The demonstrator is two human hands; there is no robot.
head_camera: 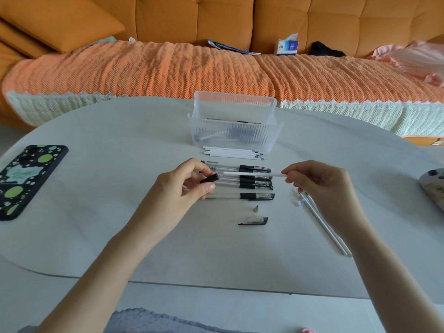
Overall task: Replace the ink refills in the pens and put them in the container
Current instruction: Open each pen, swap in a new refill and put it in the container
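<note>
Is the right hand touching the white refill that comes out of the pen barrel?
Touching. The head view shows the right hand pinching the free end of the white refill between thumb and forefinger, with no gap.

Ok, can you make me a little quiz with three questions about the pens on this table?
1. True or false: the left hand holds a clear pen barrel with a black grip.
2. What does the right hand pinch? A) a thin white ink refill B) a black pen cap C) a phone
3. Do the spare white refills lie inside or in front of the clear ribbed plastic container?

Key: 1 true. 2 A. 3 in front of it, on the table.
</note>
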